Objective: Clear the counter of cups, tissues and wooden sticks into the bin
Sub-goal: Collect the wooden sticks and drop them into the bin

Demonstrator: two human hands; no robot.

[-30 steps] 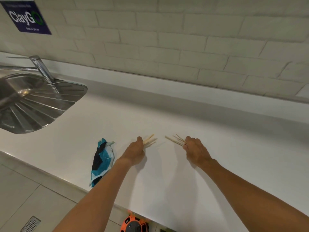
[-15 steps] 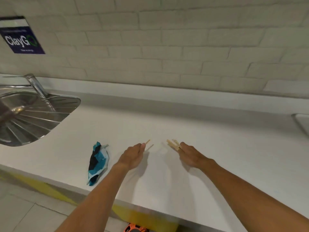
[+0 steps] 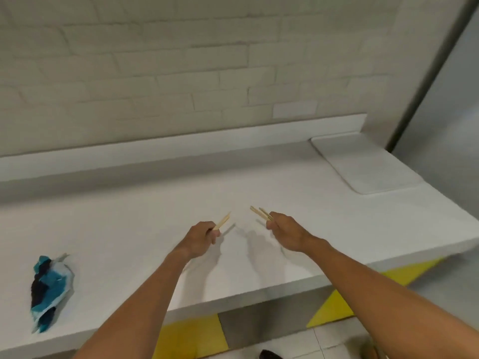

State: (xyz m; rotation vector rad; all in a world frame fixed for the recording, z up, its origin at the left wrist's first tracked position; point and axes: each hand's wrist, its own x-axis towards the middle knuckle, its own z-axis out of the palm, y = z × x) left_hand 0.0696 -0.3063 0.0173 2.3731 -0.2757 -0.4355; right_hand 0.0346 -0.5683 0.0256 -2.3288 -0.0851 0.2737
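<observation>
My left hand (image 3: 201,237) grips a wooden stick (image 3: 223,222) whose tip points up and right, just above the white counter (image 3: 129,224). My right hand (image 3: 285,233) grips a small bunch of wooden sticks (image 3: 260,213) pointing up and left. The two hands hover side by side over the middle of the counter, a short gap between them. A crumpled blue, black and white wrapper (image 3: 49,288) lies on the counter at the near left. No bin is in view.
A flat white lid or mat (image 3: 363,167) sits on the counter's far right end, against a grey wall panel (image 3: 445,94). A white brick wall backs the counter. Below the front edge are yellow and grey panels (image 3: 191,335) and tiled floor.
The view has swung right, so the sink and faucet have left the frame and the counter's right end has appeared. Both hands still hold their sticks, lifted a little off the counter.
</observation>
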